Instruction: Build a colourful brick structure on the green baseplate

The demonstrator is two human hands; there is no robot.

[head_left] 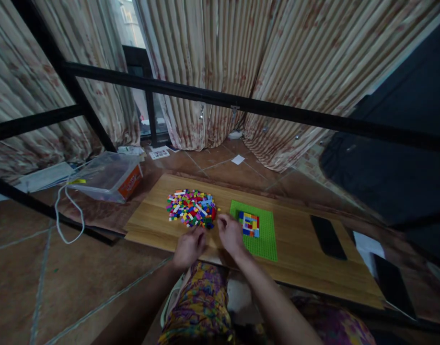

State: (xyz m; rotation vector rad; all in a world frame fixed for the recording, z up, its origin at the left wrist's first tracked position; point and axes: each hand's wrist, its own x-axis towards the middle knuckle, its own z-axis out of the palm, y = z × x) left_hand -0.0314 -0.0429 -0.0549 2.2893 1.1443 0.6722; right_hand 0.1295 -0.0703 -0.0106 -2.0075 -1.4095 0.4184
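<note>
A pile of small toy building bricks (191,208) in many colours lies on the wooden board. My left hand (191,245) rests at the front edge of this pile, its fingers curled together. My right hand (230,234) is between the pile and a green baseplate (266,239), with its fingers bent into a pinch. Just beyond its fingertips shows a tiny yellow brick (219,209). Whatever either hand grips is too small or hidden to make out. On the baseplate, a flat multicoloured block of joined bricks (250,224) sits toward the left side.
The wooden board (292,239) also carries a black phone-like slab (328,237) at the right. A clear plastic box (110,177) with an orange label stands to the left, beside a white cord (62,225). A black metal bar (205,95) crosses before the curtains.
</note>
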